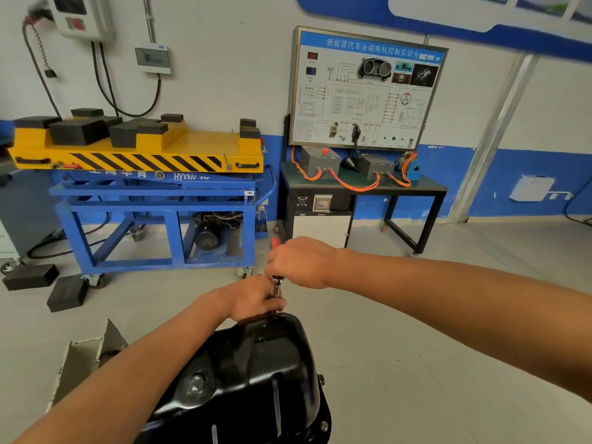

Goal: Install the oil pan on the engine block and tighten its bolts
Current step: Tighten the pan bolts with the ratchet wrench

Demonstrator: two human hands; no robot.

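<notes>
Lift cart (153, 200): blue frame with a yellow top, upper left of the frame against the wall; I see black foam blocks (77, 131) on it.
Left hand (256, 299): centre of the frame, fingers curled round the lower chrome end of the wrench, just above the pan's far rim.
Oil pan (256, 379): black, bottom centre; I make out bolts (324, 426) on its right flange.
Wrench (276, 287): upright between both hands, its red tip showing above the right hand.
Right hand (298, 262): just above the left, fingers wrapped round the handle.
Training board (365, 88): upper right of centre, standing on a black tabletop (426, 187).
</notes>
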